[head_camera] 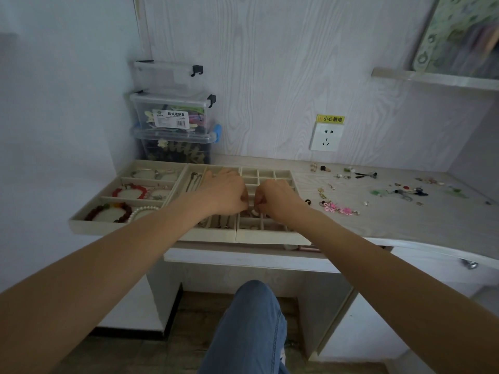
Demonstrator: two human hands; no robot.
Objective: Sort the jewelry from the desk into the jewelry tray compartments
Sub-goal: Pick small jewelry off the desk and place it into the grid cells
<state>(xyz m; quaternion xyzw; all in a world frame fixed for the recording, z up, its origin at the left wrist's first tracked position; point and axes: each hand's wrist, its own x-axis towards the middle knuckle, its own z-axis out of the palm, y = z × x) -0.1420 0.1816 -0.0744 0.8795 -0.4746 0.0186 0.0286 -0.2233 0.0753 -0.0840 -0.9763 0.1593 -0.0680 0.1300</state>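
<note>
Hands meet over the small-grid section of the jewelry tray (266, 233) in the head view, the only one given. The left hand (228, 191) and the right hand (278, 198) sit knuckle to knuckle, fingers curled downward as if pinching something tiny between them; what it is cannot be told, since the fingertips hide it. The step looks like seating one small piece in a square compartment. Beaded bracelets (122, 209) already fill the tray's left section (a pearl strand lies beside them). Much remains loose on the desk (378, 225): a pink flower ornament (337, 208) just right of the tray, and scattered earrings (405, 191) farther off. The next move likely calls for letting go cleanly, then reaching right for another piece.
</note>
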